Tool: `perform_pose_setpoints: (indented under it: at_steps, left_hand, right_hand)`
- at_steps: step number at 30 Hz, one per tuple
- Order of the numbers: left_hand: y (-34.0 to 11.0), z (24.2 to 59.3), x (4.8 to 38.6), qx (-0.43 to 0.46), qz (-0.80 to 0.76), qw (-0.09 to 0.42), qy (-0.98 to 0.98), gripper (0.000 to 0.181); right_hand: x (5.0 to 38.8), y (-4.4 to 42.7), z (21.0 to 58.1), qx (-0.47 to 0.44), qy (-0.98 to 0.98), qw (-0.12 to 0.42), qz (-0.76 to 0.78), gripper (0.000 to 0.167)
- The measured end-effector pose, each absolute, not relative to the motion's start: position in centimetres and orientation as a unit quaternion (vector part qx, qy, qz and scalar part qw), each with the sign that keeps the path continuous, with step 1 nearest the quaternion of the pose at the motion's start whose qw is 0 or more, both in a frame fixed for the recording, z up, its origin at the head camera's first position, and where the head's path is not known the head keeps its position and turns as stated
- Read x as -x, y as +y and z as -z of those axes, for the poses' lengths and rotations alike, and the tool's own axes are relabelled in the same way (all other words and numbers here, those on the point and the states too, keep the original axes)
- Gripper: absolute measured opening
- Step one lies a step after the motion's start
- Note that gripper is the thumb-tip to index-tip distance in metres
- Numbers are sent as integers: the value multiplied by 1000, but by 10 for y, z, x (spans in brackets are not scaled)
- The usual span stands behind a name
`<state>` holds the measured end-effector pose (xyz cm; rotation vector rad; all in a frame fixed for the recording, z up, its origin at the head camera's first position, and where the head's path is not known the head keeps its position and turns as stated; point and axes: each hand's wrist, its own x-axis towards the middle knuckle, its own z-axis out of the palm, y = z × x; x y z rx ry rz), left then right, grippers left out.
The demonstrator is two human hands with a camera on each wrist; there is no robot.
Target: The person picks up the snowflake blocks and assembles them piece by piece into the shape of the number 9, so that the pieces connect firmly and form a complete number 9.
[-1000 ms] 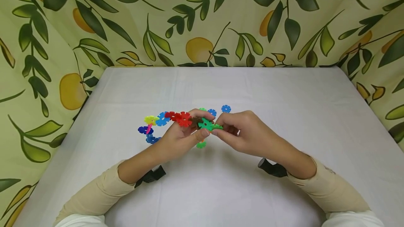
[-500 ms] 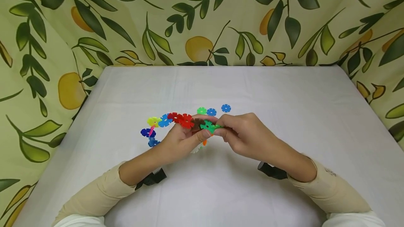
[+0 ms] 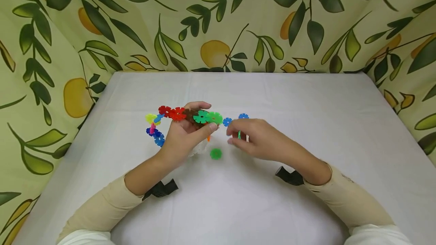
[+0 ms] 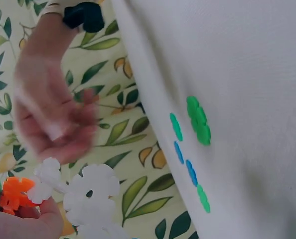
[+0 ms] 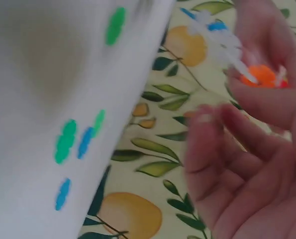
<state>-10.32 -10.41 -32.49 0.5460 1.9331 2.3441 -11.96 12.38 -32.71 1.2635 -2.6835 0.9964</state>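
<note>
My left hand (image 3: pixel 185 135) holds a curved chain of interlocking snowflake discs, pinching it near its green end. The chain shows a light green disc (image 3: pixel 215 118), a green disc (image 3: pixel 201 117), red discs (image 3: pixel 178 113), a yellow one (image 3: pixel 150 118) and blue ones (image 3: pixel 158 139). White discs (image 4: pixel 91 194) and an orange disc (image 4: pixel 18 193) of it appear in the left wrist view. My right hand (image 3: pixel 260 139) is apart from the chain, just to its right, fingers loosely bent with nothing between them. The palm and fingers hide part of the chain.
Loose discs lie on the white table (image 3: pixel 306 101): a green disc (image 3: pixel 215 154) in front, blue discs (image 3: pixel 227 122) behind the hands, and a green disc (image 5: pixel 65 142) partly hidden by the right hand in the head view. A leaf-patterned cloth (image 3: pixel 218 22) hangs behind.
The right hand has let go of the light green disc at the chain's end. The left hand has moved left and away with the chain, exposing the loose green disc.
</note>
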Motion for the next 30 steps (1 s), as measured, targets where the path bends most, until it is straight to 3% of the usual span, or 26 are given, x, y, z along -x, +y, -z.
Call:
perform_pose_setpoints:
  at_steps: [6, 15, 22, 25, 30]
  left_hand:
    - [-105, 322, 103, -186, -766, 22, 615, 45]
    - [-104, 321, 104, -194, -761, 29, 619, 45]
    - [-106, 322, 103, -198, -764, 35, 613, 44]
    - [-106, 323, 102, -202, -769, 36, 605, 43]
    - [-106, 322, 102, -209, -767, 34, 605, 43]
  right_hand:
    - [109, 107, 359, -473, -872, -48, -114, 38]
    - [103, 103, 370, -493, -864, -9, -103, 32]
    - [105, 103, 370, -498, -862, -26, -89, 23]
    - [107, 107, 368, -489, -864, -59, -109, 21]
    - [114, 115, 359, -435, -873, -181, -127, 23]
